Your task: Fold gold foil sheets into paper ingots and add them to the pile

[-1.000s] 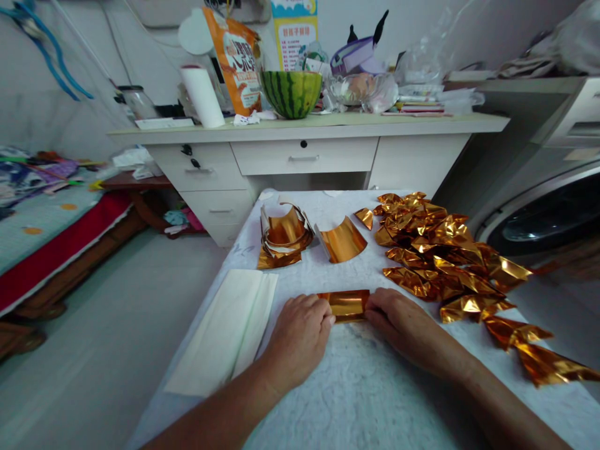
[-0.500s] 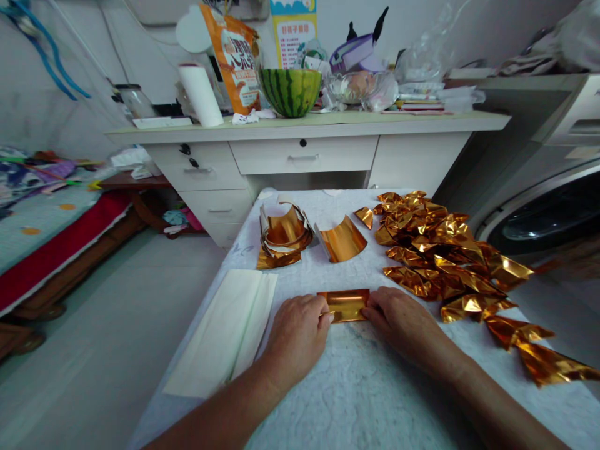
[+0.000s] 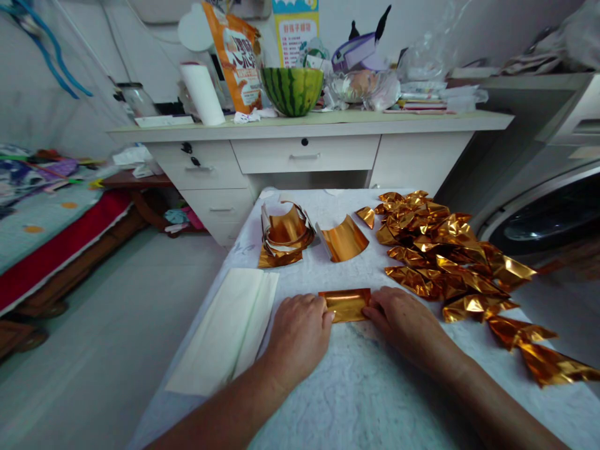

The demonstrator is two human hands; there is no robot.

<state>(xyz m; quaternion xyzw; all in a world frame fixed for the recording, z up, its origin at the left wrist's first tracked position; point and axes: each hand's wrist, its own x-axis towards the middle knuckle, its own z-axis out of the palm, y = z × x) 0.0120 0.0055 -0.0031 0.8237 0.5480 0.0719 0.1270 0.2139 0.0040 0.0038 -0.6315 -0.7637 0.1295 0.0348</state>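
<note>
Between my two hands, a small curved sheet of gold foil paper (image 3: 347, 305) lies on the cloth-covered table (image 3: 375, 412). My left hand (image 3: 302, 328) grips its left end, fingers curled. On the right end, my right hand (image 3: 400, 315) pinches the sheet with thumb and fingers. Beyond them sit a curled stack of gold sheets (image 3: 285, 234) and a single curved gold sheet (image 3: 345, 239). Many folded gold foil pieces (image 3: 445, 250) are heaped on the right side. Flat pale paper (image 3: 225, 331) lies to the left of my left hand.
A white desk (image 3: 304, 125) stands behind the table, holding a cut watermelon (image 3: 291, 92), an orange bag (image 3: 239, 62) and a white roll (image 3: 202, 94). A bed (image 3: 56, 231) is at the left, a washing machine (image 3: 553, 200) at the right.
My left thumb now lies flatter against the left end of the gold sheet. Both hands stay in nearly the same place, and the view has shifted very slightly.
</note>
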